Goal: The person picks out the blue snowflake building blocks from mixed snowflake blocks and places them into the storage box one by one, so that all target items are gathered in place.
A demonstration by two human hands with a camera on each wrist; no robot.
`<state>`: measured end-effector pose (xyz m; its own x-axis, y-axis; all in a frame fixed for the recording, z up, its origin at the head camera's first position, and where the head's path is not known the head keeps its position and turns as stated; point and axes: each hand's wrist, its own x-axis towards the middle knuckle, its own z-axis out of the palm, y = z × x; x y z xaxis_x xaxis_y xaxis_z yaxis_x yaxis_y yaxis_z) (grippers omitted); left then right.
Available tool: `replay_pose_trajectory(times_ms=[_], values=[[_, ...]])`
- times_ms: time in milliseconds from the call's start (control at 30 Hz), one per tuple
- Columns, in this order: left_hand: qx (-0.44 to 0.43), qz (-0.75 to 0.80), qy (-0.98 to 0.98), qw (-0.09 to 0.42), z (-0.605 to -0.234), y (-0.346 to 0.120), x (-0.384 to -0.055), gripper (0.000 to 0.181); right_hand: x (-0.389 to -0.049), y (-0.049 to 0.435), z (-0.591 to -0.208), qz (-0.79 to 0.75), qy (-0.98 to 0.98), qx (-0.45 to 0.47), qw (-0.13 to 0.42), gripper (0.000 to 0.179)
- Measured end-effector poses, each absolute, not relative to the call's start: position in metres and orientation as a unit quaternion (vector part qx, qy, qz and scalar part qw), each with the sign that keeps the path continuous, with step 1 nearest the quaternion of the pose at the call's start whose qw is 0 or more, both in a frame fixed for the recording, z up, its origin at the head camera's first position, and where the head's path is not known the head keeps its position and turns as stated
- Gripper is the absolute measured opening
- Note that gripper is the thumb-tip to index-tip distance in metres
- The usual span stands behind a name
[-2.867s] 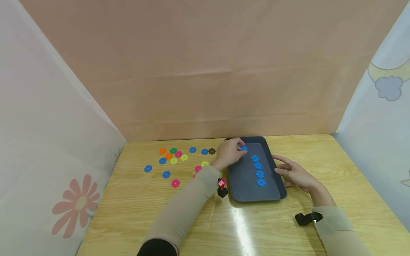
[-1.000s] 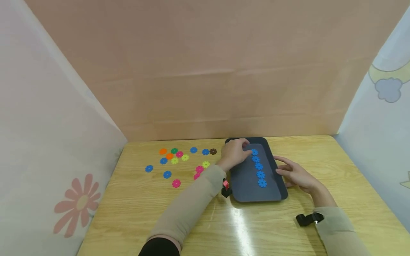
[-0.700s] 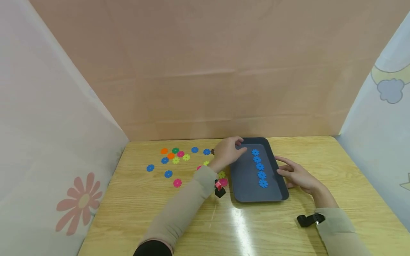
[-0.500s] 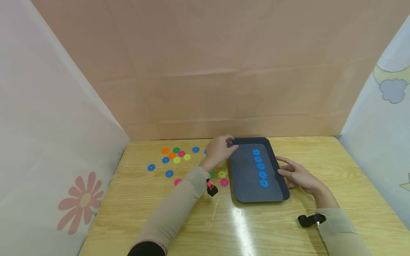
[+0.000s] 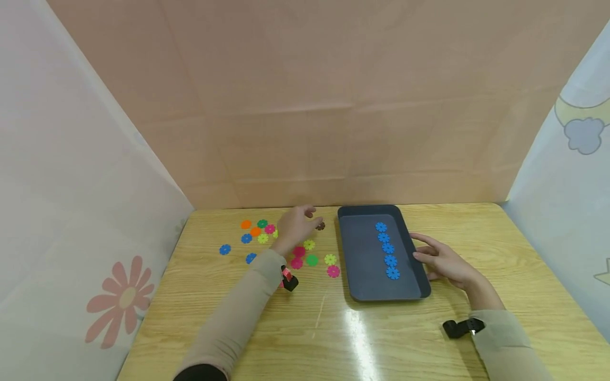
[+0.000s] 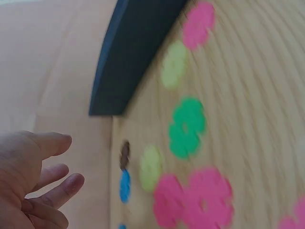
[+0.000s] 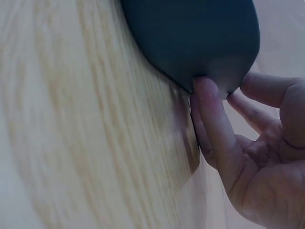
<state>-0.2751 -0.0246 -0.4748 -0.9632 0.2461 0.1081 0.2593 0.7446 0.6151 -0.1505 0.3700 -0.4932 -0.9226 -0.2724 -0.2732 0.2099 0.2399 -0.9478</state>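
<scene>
- Closest: table [image 5: 310, 341], pale wood, strip of glare on it.
- Right hand [image 5: 442, 261]: at the tray [image 5: 362, 259], right side. Thumb and fingers loosely bent, touching the outer wall; we see no wrap round it. We read it as steadying, so the tray won't slide.
- Tray: flat on the table, right of the loose discs [image 5: 312, 260], probably set near them for short carries. Long axis runs near to far, far end leaning slightly left in the head view.
- Blue row [image 5: 388, 248]: five discs lying flat inside the tray, in its right half. Row runs lengthwise, roughly along the tray's long axis. Neighbours touch or nearly; we can't tell. Looks like a deliberate line to us. Discs are round, so none points anywhere by itself.
- Loose discs: flat on the table, pink, yellow, green, orange, blue; scattered, no order we can make out.
- Left hand [image 5: 295, 228]: above the loose discs, toward the far edge. Fingers part-bent, thumb apart, nothing between them in the left wrist view, so released. We'd guess it's placed there for the discs below.
- Brown disc [image 5: 321, 226]: near its fingertips in the head view; blue disc [image 6: 125, 185] just beside it in the left wrist view.
- Farthest: backdrop [image 5: 286, 132], plain, creased.
</scene>
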Motion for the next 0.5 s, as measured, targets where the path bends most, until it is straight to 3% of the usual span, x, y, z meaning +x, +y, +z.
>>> replay_pose_trajectory(times_ms=[267,500], values=[[-0.102,-0.362,-0.925,-0.055,-0.494,-0.044,-0.281,0.045,-0.15,0.37,-0.492,-0.61,0.768,-0.02,0.193,0.072],[-0.092,-0.346,-0.931,-0.071,-0.501,-0.046,-0.286,0.044,-0.15,0.37,-0.492,-0.605,0.772,-0.022,0.192,0.071]])
